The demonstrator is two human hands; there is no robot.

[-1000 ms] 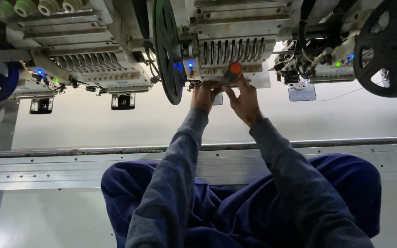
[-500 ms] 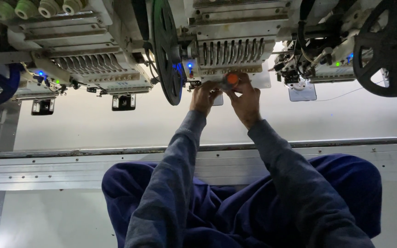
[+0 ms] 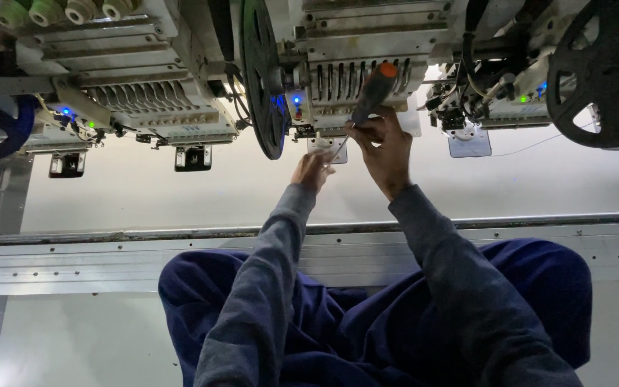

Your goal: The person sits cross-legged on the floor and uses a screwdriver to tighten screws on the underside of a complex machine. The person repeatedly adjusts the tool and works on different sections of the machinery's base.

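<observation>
We see a screwdriver (image 3: pixel 368 100) with a dark handle and an orange cap, held at a slant under the middle head of a multi-head embroidery machine (image 3: pixel 356 68). Its orange end points up and to the right, in front of the row of slotted needle bars; its thin metal shaft runs down and to the left, towards a small pale plate (image 3: pixel 326 147) just below the head.

The right hand (image 3: pixel 383 147) has its fingers curled and pressed together around the lower part of the handle, so the tool is firmly gripped. The left hand (image 3: pixel 312 170) sits just beside and a little lower, its fingertips bunched near the tip of the shaft (whether they pinch the tip itself or something tiny next to it, we cannot tell). Both arms wear grey sleeves (image 3: pixel 266 287) and reach up from a lap covered in dark blue cloth (image 3: pixel 352 330).

Left of the hands hangs a dark spoked wheel (image 3: pixel 263 75), seen nearly edge on, with small blue lights (image 3: pixel 296 100) glowing between it and the head. Another embroidery head (image 3: pixel 141 100) stands farther left, with thread cones (image 3: pixel 59 11) above it. A large black reel (image 3: pixel 603 68) sits at the far right. A grey metal rail (image 3: pixel 73 251) crosses the view below the hands.
</observation>
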